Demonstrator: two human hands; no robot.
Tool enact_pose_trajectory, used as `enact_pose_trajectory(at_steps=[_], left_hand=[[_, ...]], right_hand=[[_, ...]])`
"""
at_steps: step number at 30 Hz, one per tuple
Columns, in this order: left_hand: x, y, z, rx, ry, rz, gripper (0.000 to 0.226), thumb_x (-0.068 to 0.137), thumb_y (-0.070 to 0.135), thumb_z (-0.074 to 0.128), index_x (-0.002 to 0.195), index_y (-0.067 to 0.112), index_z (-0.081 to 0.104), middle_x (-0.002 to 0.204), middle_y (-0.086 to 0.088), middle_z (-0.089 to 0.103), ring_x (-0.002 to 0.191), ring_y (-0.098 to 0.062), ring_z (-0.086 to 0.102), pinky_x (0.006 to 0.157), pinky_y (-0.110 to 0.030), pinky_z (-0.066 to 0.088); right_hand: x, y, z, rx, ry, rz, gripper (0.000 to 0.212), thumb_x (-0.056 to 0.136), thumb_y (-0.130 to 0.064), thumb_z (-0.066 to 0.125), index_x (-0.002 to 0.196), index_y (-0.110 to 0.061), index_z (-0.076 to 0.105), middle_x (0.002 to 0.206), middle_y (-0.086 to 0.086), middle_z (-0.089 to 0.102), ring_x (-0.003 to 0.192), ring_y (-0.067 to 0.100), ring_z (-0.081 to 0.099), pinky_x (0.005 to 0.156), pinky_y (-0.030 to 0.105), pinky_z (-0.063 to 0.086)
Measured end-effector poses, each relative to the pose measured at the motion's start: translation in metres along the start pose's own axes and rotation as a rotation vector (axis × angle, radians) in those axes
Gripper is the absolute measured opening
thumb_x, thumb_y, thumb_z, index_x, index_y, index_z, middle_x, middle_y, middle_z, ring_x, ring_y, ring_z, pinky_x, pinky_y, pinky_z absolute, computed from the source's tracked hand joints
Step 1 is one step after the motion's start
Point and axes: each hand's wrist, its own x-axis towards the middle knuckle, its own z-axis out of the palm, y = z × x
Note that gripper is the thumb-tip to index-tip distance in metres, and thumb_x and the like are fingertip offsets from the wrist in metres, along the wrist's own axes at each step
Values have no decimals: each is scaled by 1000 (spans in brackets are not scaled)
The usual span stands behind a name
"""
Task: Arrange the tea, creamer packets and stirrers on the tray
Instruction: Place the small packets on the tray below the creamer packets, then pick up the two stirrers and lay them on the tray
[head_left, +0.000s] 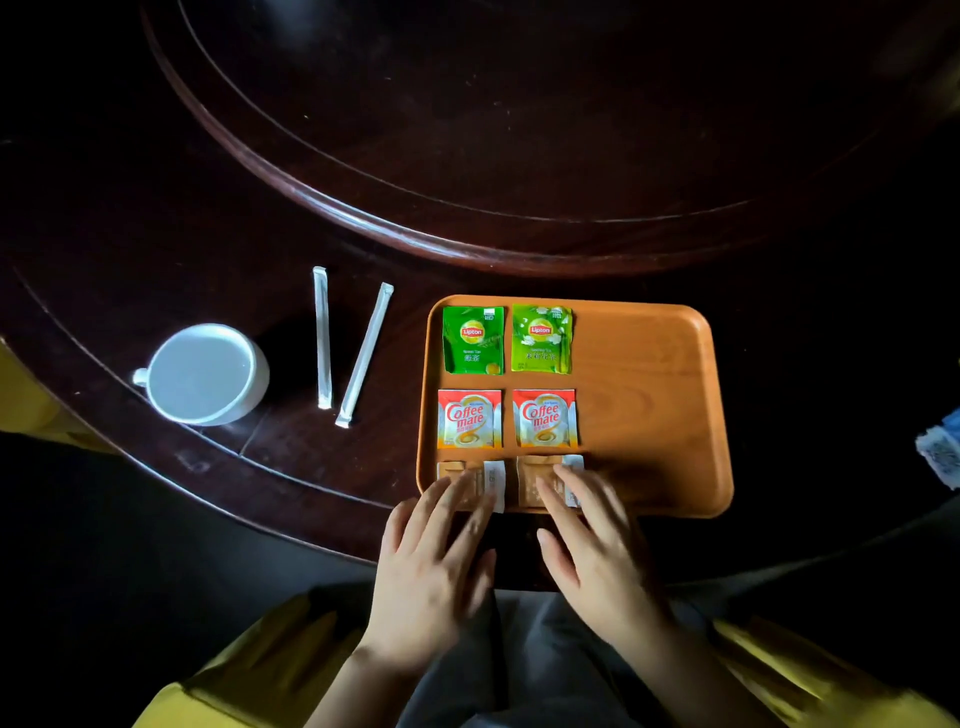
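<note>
Head view: I see both hands flat over brown packets at the tray's (649, 364) near edge.
Left hand (431, 561) and right hand (597, 545) open, fingers spread; tea packets (506, 340) at tray's far-left, creamer packets (506, 418) below, stirrers (343, 348) left of tray on the surface.

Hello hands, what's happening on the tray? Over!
Left hand and right hand open, fingertips on two brown packets at tray front. Tea, creamer placed. Two stirrers on table. Nothing blocking.

Dark polished round wooden table (218, 218), raised inner turntable (545, 156), dim light, yellow seat (249, 670)
</note>
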Motion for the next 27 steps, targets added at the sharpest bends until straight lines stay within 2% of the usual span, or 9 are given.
enact_pose_trajectory(at_steps=[4, 15, 19, 22, 24, 27], left_hand=[[1, 5, 3, 13, -71, -75, 51, 86, 40, 48, 134, 23, 46, 137, -9, 51, 130, -23, 37, 98, -44, 34], [6, 8, 3, 34, -88, -97, 50, 86, 39, 47, 133, 20, 48, 139, -9, 49, 132, -23, 35, 97, -41, 33], [2, 3, -1, -59, 39, -70, 52, 88, 36, 44, 134, 13, 40, 142, -10, 42, 134, -24, 32, 101, -40, 31], [5, -16, -14, -86, 184, -98, 45, 83, 26, 47, 125, 10, 46, 135, -11, 47, 128, -26, 38, 98, -44, 34], [15, -35, -24, -21, 259, -159, 38, 82, 20, 48, 119, 9, 52, 128, -14, 56, 123, -26, 43, 94, -43, 35], [38, -65, -40, 103, 302, -269, 29, 85, 17, 50, 110, 8, 60, 117, -12, 63, 111, -29, 52, 90, -42, 36]], right_hand=[[-4, -7, 4, -36, -55, 18, 45, 86, -31, 50, 124, -8, 59, 131, 14, 57, 122, 27, 46, 100, 42, 40], [2, -6, 1, -17, -76, 64, 41, 91, -32, 45, 122, -11, 61, 130, 13, 57, 119, 29, 53, 97, 44, 45], [8, -8, -1, 115, 29, 113, 38, 95, -32, 37, 122, -13, 57, 133, 10, 46, 121, 28, 50, 99, 43, 43], [27, -12, 2, 183, 102, 121, 33, 92, -23, 45, 120, -12, 58, 130, 9, 45, 119, 28, 51, 96, 46, 47], [51, -22, 4, 188, 116, 85, 32, 90, -22, 47, 118, -11, 59, 128, 7, 46, 117, 28, 52, 94, 45, 49], [99, -46, 10, 119, 109, -17, 32, 87, -20, 50, 116, -11, 63, 123, 11, 57, 112, 27, 56, 93, 41, 49]])
